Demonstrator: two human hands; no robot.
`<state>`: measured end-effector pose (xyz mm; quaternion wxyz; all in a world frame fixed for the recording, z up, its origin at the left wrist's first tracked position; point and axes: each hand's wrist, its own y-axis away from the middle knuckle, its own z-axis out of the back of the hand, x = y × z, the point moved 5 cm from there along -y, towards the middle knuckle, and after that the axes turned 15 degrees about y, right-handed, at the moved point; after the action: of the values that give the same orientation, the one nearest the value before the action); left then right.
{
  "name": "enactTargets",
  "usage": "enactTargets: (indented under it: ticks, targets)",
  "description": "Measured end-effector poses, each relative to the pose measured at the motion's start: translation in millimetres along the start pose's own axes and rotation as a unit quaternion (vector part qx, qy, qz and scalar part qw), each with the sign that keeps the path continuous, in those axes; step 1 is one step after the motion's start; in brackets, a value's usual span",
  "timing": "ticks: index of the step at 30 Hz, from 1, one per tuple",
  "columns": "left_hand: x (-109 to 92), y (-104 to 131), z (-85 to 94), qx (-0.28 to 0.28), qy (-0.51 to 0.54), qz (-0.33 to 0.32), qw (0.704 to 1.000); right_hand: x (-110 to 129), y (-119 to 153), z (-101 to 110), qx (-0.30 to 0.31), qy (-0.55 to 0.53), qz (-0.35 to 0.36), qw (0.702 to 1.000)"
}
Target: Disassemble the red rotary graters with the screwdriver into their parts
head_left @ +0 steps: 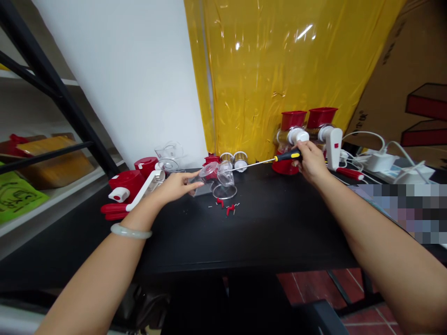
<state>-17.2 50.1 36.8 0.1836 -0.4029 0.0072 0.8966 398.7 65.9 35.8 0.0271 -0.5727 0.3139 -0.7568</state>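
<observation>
My right hand (310,160) is closed around the black and yellow handle of a screwdriver (258,163). Its long metal shaft points left, and the tip reaches a clear plastic housing (225,174); whether it touches a screw there is too small to tell. My left hand (178,186) grips the left end of that clear housing, which lies tilted on the black table (251,237). Just in front of it lie small red plastic pieces (230,210) and several loose screws (210,206). Behind it stand two metal grater drums (240,160) with white ends.
Red bases (127,184), white crank handles (145,190) and another clear housing (170,156) lie at the left. Two red-and-white rotary graters (323,118) stand back right, beside white chargers and cables (380,160). A yellow plastic curtain (272,70) hangs behind the table.
</observation>
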Motion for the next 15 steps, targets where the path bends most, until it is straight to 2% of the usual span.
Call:
enactTargets:
  ticks: [3, 7, 12, 15]
  targets:
    - [-0.5, 0.1, -0.3, 0.000, 0.000, -0.002, 1.000, 1.5, 2.8, -2.9, -0.023, -0.123, -0.049, 0.991]
    - [-0.4, 0.7, -0.1, -0.008, -0.002, -0.006, 1.000, 8.4, 5.7, -4.7, 0.022, -0.229, -0.060, 0.971]
    - [0.7, 1.0, -0.1, -0.009, -0.007, -0.004, 1.000, 12.8, 7.0, 0.1, 0.065, -0.252, -0.050, 0.964]
    - [1.8, 0.6, -0.6, -0.002, 0.008, 0.003, 1.000, 9.9, 4.7, 0.8, 0.055, -0.208, -0.049, 0.975]
